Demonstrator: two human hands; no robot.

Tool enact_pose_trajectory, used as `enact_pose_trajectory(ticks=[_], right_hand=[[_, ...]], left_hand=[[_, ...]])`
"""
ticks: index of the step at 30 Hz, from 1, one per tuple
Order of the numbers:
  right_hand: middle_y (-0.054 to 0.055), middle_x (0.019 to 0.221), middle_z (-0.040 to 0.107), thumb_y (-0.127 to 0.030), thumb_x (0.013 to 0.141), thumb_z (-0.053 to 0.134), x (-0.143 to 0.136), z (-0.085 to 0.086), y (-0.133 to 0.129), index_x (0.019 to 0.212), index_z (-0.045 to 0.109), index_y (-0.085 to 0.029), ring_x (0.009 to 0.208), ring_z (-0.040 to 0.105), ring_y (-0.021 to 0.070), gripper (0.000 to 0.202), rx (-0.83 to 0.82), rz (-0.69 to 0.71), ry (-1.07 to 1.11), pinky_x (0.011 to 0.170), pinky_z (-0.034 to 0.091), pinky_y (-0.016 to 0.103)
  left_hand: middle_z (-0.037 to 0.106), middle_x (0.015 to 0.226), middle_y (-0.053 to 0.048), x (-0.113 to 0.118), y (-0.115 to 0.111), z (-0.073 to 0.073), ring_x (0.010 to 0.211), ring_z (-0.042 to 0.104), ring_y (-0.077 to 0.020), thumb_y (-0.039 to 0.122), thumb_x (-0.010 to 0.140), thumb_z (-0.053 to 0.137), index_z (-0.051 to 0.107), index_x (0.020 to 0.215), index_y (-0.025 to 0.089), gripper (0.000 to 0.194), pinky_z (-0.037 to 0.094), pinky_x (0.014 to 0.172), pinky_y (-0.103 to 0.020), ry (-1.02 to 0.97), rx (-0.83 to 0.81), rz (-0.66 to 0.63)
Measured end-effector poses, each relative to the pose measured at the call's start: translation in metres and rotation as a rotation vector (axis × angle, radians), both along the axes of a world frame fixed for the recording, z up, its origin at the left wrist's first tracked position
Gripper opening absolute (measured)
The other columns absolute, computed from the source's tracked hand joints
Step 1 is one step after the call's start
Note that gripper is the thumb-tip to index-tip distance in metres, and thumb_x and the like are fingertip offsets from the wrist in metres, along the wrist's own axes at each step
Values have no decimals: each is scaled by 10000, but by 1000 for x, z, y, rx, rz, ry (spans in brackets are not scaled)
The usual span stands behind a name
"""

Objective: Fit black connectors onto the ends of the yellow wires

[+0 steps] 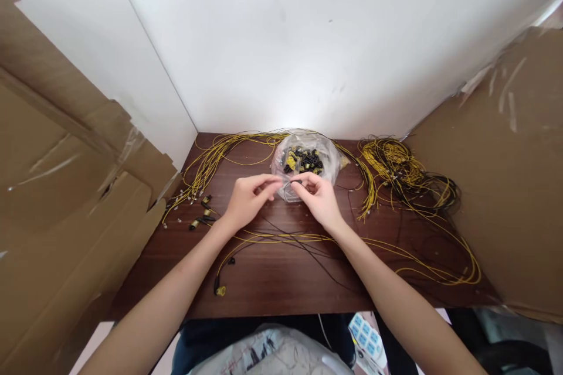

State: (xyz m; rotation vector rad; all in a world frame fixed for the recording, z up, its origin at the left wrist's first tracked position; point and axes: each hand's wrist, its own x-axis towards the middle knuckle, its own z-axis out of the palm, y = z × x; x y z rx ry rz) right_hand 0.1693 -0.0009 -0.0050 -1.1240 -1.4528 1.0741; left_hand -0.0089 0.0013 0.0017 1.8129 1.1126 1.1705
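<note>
My left hand (255,198) is in the middle of the table, its thumb and forefinger pinched together on a thin black wire (287,190). Facing it, my right hand (317,196) is closed on a small black part (296,181), mostly covered by the fingertips. The wire curves between the two hands, and its exact path is too fine to follow. Just behind them stands a clear plastic bag (331,155) with black and yellow pieces (310,159) in it. Yellow and black wires (303,238) cross the table below my wrists.
Yellow wires (211,163) lie along the back left, and a tangled wire bundle (396,167) at the right. Black-and-yellow connectors (206,211) rest left of my hand; another connector (220,289) sits nearer the front. Cardboard walls (79,187) flank the brown table (272,293).
</note>
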Motion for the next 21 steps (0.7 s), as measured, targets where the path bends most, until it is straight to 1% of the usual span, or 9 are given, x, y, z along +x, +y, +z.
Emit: enact_pose_trajectory(ticks=[3,7,9,11,13,15,17,19,21], right_hand=[[-6,633,550,-309,775,608,-2,-4,-1,852,636,-185,539,425,114,149,-7,57,-21,514,329,250],[7,689,584,-320,767,626,-4,-1,-3,846,651,-181,564,451,110,161,-18,105,15,534,353,248],[-2,667,580,-327,750,644,-5,3,-4,839,662,-183,519,416,88,170,-64,144,71,490,323,230],[-20,612,552,-335,727,667,-5,7,-5,833,672,-182,466,356,63,185,-141,179,137,437,264,210],[-30,577,524,-341,705,687,-2,10,-4,831,679,-179,440,317,46,205,-216,177,199,405,205,195],[-27,586,529,-348,682,705,4,12,0,823,684,-177,434,310,38,223,-257,127,265,388,164,185],[-21,605,544,-343,662,720,13,15,5,815,687,-175,431,313,33,230,-272,55,342,380,141,179],[-21,605,543,-321,642,732,23,19,11,803,691,-168,431,319,30,227,-267,-19,399,373,139,173],[-23,596,534,-300,622,743,34,23,16,793,694,-161,436,339,30,226,-270,-77,432,366,154,164]], left_hand=[[718,796,-35,2,-2,-3,571,600,-115,310,783,645,703,904,183,185,447,536,-210,138,95,-25],[714,761,-31,0,0,-4,574,587,-124,301,778,644,703,868,174,166,418,536,-216,156,111,-5],[707,747,-34,-1,0,-2,589,586,-131,303,778,640,700,827,163,161,408,543,-219,149,92,-16],[695,732,-31,-1,1,0,621,588,-137,290,782,628,693,794,154,151,410,571,-222,128,56,-49],[676,709,-26,-2,1,3,638,580,-136,285,784,624,683,764,146,152,419,604,-225,54,-16,-81],[654,686,-19,-3,3,6,625,561,-122,284,779,635,669,742,139,154,430,617,-221,-110,-121,-86],[653,728,-21,-7,6,9,652,565,-111,266,773,651,660,749,141,127,453,653,-215,-376,-219,-78],[670,881,-37,-13,11,13,779,599,-126,238,779,649,652,779,153,85,482,754,-238,-687,-298,-83],[649,1057,-46,-22,17,17,963,598,-164,219,815,604,635,789,165,67,480,879,-308,-960,-372,-94]])
